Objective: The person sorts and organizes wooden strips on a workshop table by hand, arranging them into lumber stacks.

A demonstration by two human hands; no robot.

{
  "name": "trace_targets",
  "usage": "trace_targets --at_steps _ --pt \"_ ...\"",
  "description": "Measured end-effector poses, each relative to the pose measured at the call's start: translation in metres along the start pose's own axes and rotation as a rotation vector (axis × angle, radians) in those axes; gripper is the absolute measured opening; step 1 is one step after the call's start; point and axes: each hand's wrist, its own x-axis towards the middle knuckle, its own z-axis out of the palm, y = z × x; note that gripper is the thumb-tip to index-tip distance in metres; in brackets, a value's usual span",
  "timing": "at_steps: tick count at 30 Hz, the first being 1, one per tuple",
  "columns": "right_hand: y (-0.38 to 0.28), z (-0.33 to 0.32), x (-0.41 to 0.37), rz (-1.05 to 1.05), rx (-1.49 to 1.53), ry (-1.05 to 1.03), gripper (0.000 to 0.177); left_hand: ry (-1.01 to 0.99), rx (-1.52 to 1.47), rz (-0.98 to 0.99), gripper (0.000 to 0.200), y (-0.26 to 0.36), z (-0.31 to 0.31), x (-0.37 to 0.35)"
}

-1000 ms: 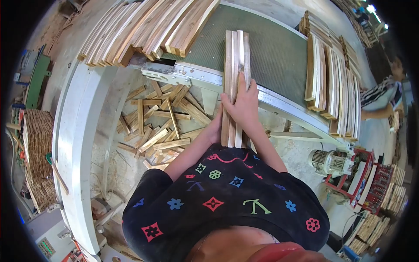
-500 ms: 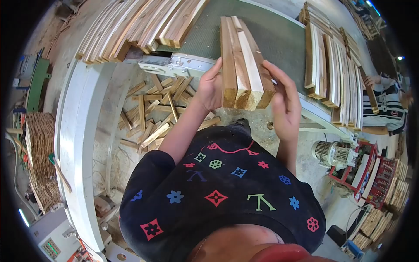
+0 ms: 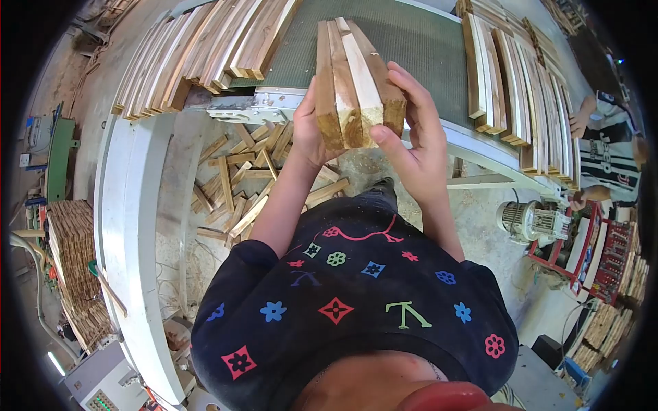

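Several wooden strips (image 3: pixel 351 79), brown with one pale strip among them, are held side by side as a bundle, end faces towards me. My left hand (image 3: pixel 308 131) is closed against the bundle's left side, fingers partly hidden beneath. On the right side, my right hand (image 3: pixel 419 133) grips it with the thumb at the pale strip's end face and the fingers along the outer strip. Behind the bundle lies the green conveyor belt (image 3: pixel 439 75).
Wooden strips stand in rows at the belt's left (image 3: pixel 199 51) and right (image 3: pixel 510 89). Offcuts (image 3: pixel 236 171) litter the floor below. A white beam (image 3: pixel 130 226) runs down the left, a motor (image 3: pixel 531 219) sits lower right, and another person (image 3: pixel 606 161) is at the far right.
The bundle and both hands have shifted left and slightly up in view. My right thumb has come round onto the bundle's end, and the right fingers have closed in along its side.
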Motion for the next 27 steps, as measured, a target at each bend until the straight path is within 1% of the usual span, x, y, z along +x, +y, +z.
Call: trace_targets --at_steps 2,3,5,6,7,8,9,10,12,13,14,16,17,19,20,21,22,23,24,25,26,27 --pt "0.000 -0.001 0.000 0.017 0.031 0.012 0.067 -0.080 -0.120 -0.057 0.071 0.002 -0.001 0.000" --pt "0.000 -0.001 -0.001 -0.003 0.008 0.033 0.065 -0.055 -0.024 -0.035 0.070 0.001 0.003 0.000" --pt "-0.002 -0.003 -0.003 -0.043 -0.043 0.071 0.060 0.031 0.036 -0.018 0.067 -0.006 0.001 -0.007" --pt "-0.001 -0.006 -0.006 -0.042 -0.054 0.020 0.057 0.072 0.065 -0.008 0.066 -0.011 0.002 -0.011" --pt "0.004 -0.010 -0.010 -0.043 -0.065 -0.032 0.054 0.174 0.158 -0.001 0.077 -0.016 0.012 -0.018" --pt "0.010 -0.013 -0.014 -0.045 -0.076 -0.082 0.051 0.139 0.144 -0.017 0.079 -0.021 0.006 -0.023" --pt "0.023 -0.013 -0.019 -0.008 0.125 -0.069 0.046 0.104 0.131 -0.034 0.081 -0.026 -0.010 -0.028" --pt "0.029 -0.007 -0.020 0.104 0.026 -0.033 0.046 0.068 0.120 -0.053 0.082 -0.032 -0.018 -0.034" --pt "0.038 0.006 -0.019 0.330 -0.169 0.062 0.046 0.189 0.255 -0.041 0.086 -0.049 -0.025 -0.050" --pt "0.043 0.008 -0.013 0.241 -0.455 -0.143 0.056 0.351 0.208 -0.117 0.084 -0.058 -0.044 -0.053" --pt "0.046 0.017 -0.009 0.168 -0.644 -0.191 0.056 0.508 0.163 -0.190 0.082 -0.067 -0.065 -0.053" --pt "0.055 0.054 -0.005 0.033 -1.022 -0.291 0.058 0.424 0.177 -0.158 0.077 -0.087 -0.080 -0.055" --pt "0.067 0.071 -0.008 0.028 -1.102 -0.270 0.056 0.387 0.177 -0.142 0.075 -0.095 -0.086 -0.057" --pt "0.089 0.100 -0.018 0.014 -1.256 -0.249 0.053 0.211 0.082 -0.168 0.070 -0.103 -0.095 -0.061" --pt "0.092 0.106 -0.022 -0.026 -1.296 -0.281 0.052 0.123 0.037 -0.174 0.067 -0.106 -0.100 -0.061" --pt "0.091 0.111 -0.026 -0.069 -1.335 -0.313 0.052 0.131 -0.199 -0.210 0.065 -0.112 -0.113 -0.058" --pt "0.089 0.114 -0.028 -0.116 -1.376 -0.346 0.052 0.128 -0.195 -0.212 0.064 -0.114 -0.116 -0.054" --pt "0.086 0.118 -0.030 -0.119 -1.185 -0.318 0.055 0.127 -0.194 -0.213 0.063 -0.119 -0.119 -0.052" --pt "0.085 0.118 -0.031 -0.104 -1.113 -0.314 0.056 0.127 -0.193 -0.216 0.062 -0.120 -0.114 -0.053" --pt "0.085 0.117 -0.030 -0.090 -1.041 -0.306 0.057 0.133 -0.133 -0.194 0.067 -0.121 -0.105 -0.055" --pt "0.085 0.115 -0.028 -0.078 -0.970 -0.295 0.059 0.137 -0.214 -0.192 0.069 -0.122 -0.103 -0.059" --pt "0.082 0.106 -0.024 0.003 -0.693 -0.235 0.059 0.139 -0.296 -0.187 0.072 -0.122 -0.102 -0.060"
